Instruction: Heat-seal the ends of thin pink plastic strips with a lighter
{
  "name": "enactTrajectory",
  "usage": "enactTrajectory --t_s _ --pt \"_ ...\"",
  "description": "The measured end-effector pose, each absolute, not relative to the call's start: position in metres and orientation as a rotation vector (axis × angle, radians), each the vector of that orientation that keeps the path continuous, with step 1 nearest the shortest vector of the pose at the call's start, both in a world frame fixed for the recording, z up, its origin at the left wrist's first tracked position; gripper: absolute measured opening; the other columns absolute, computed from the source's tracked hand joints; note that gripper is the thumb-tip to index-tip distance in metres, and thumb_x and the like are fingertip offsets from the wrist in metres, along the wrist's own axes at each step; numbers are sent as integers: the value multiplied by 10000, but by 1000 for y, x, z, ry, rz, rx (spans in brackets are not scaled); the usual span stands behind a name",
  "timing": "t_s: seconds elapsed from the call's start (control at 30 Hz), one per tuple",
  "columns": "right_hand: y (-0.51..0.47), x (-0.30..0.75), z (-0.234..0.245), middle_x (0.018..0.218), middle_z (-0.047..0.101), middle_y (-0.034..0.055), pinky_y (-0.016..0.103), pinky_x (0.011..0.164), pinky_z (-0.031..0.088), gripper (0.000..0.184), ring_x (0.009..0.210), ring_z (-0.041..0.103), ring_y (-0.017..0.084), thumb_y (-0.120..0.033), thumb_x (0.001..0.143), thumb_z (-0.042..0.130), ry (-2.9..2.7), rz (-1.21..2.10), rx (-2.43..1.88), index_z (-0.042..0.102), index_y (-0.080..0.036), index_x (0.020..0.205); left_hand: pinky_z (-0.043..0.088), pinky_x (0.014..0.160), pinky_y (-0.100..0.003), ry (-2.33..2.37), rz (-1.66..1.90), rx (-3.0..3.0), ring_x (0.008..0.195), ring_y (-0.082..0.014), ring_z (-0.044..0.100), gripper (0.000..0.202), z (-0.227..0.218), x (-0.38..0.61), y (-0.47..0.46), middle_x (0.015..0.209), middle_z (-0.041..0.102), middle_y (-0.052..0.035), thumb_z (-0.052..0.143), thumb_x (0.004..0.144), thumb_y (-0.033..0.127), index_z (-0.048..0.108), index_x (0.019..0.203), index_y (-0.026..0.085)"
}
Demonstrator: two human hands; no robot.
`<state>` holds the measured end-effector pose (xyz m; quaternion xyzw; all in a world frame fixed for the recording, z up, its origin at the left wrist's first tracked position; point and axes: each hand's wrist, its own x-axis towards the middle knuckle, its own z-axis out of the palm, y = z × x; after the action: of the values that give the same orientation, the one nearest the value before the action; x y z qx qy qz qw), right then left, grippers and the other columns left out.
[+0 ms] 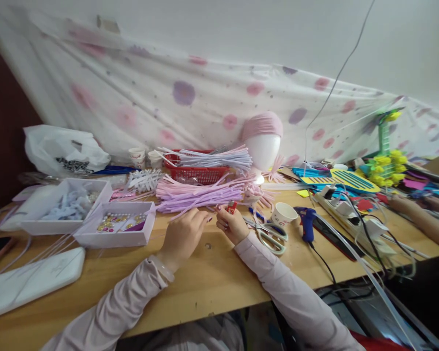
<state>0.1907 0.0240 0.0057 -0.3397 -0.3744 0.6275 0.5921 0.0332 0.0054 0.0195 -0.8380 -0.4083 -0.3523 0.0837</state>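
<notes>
My left hand (183, 234) is curled shut above the wooden table (212, 282), its fingertips pinched on something I cannot make out. My right hand (233, 223) is closed round a small red object (231, 206), possibly a lighter. Both hands meet just in front of a heap of pink and lilac pipe cleaners (197, 194). Pale pink sleeves cover both forearms.
Scissors (272, 236), a paper cup (283, 213) and a blue glue gun (307, 222) lie right of my hands. White trays (115, 224) of beads sit left, a red basket (197, 173) and a mannequin head (263, 146) behind. Another person's arm (424, 219) rests at far right beside a power strip (351, 219).
</notes>
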Motion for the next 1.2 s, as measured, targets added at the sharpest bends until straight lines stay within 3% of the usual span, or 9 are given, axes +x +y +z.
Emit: enactTrajectory --t_s 0.13,0.27,0.57,0.83,1.2 --pt "24 188 6 386 268 -129 172 349 88 401 338 150 20 -484 567 768 -923 1478 -887 549 -163 666 404 620 -236 -1235 -1104 -2502 743 -133 623 200 14 24 7 838 674 -8 434 926 253 628 943 209" --pt "25 193 9 386 230 -122 176 342 31 459 331 75 31 -631 679 537 -797 1617 -900 538 -173 648 400 605 -232 -1225 -1075 -2357 729 -134 626 217 11 11 12 833 672 -20 405 935 244 613 923 183" --pt "26 197 8 348 181 -88 178 310 24 431 306 77 43 -507 730 341 -744 1643 -1004 288 -212 420 395 588 -225 -1231 -1061 -2178 699 -124 620 183 9 2 18 815 660 -18 406 935 245 574 913 175" --pt "30 200 10 338 209 -89 168 309 28 336 289 75 44 -405 718 365 -612 1646 -1006 375 -196 456 389 583 -230 -1162 -1122 -2174 698 -131 618 150 10 4 15 787 654 -17 422 925 221 565 918 177" --pt "32 200 6 338 215 -96 163 305 45 358 301 65 46 -465 731 389 -606 1639 -963 356 -204 489 395 576 -227 -1147 -1141 -2185 676 -123 615 133 10 7 12 779 661 -11 445 917 222 567 895 175"
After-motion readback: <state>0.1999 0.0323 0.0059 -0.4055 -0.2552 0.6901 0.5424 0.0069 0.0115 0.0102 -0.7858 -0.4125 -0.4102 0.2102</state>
